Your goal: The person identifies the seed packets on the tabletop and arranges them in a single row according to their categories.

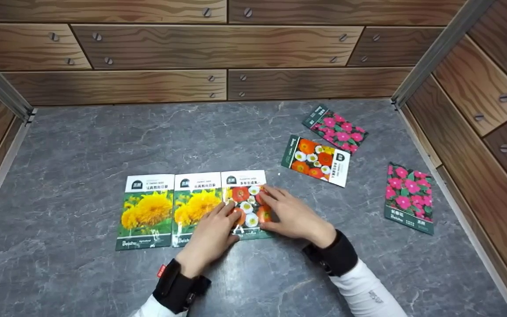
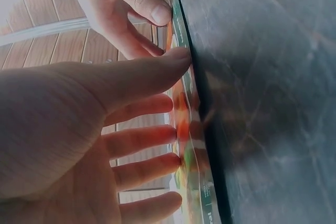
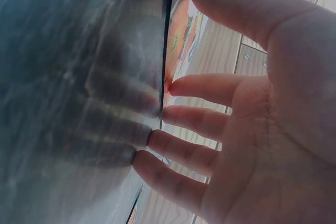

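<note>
Three flower seed packets lie side by side in the head view. Two carry yellow blooms, the left one [image 1: 145, 215] and the middle one [image 1: 195, 204]; the third packet [image 1: 250, 220] shows orange and white flowers. My left hand [image 1: 211, 233] rests over the seam between the middle and third packets, fingers extended, thumb near the third packet's lower edge. At that packet's right side, my right hand [image 1: 295, 215] touches it with fingers spread. In the right wrist view, its outer fingertips [image 3: 142, 158] meet the tabletop beside the packet edge.
Another orange-and-white packet [image 1: 310, 160] lies turned at the upper right, overlapping a pink-flower packet [image 1: 339, 130]. A second pink-flower packet [image 1: 409, 193] lies farther right. Wood-patterned panels [image 1: 218, 46] wall in the grey marbled tabletop [image 1: 82, 145] at the back and sides.
</note>
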Demonstrator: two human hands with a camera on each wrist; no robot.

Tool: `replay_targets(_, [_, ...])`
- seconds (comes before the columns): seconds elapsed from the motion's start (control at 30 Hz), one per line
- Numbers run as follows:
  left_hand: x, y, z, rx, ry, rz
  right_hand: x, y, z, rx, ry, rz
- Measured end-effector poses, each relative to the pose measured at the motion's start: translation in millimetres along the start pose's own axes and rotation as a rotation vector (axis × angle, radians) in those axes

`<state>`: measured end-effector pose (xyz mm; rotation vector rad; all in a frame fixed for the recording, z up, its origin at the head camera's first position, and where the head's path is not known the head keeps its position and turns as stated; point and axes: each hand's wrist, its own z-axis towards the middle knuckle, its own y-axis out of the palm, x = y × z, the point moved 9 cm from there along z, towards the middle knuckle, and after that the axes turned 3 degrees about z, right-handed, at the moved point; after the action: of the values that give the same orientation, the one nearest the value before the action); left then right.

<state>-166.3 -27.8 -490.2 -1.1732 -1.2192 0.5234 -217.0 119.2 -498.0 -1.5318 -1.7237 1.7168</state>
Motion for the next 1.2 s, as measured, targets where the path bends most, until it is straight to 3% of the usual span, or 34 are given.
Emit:
replay_targets(0.13, [2.1, -4.7, 0.5, 0.027, 0.013, -0.037, 5.9, -6.8, -3.7, 0.017, 0.018, 0.053])
replay_targets(0.37, [10.6, -15.2, 10.1, 0.202, 0.092, -0.157, 24.7, -18.1, -19.7, 0.069, 0.06, 0.087])
replay_targets(0.47, [7.9, -15.0, 13.2, 0.225, 0.069, -0.23, 39.4, -24.4, -30.2, 0.12, 0.093, 0.107])
replay_targets(0.63, [2.4, -20.7, 15.8, 0.246, -0.026, -0.331, 70.4, -45.7, -43.9, 0.246, 0.117, 0.109])
replay_targets(0.8, [8.7, -31.8, 23.2, 0.287, -0.03, -0.331, 112.3, -75.8, -51.7, 0.353, 0.176, 0.108])
replay_targets(1.0, [16.5, -38.6, 45.7, 0.281, -0.017, -0.373, 159.6, -89.9, -51.6, 0.345, 0.332, 0.148])
replay_targets(1.2, [19.6, -36.3, 81.5, 0.213, -0.053, -0.412, 173.6, -91.2, -38.7, 0.3, 0.428, 0.189])
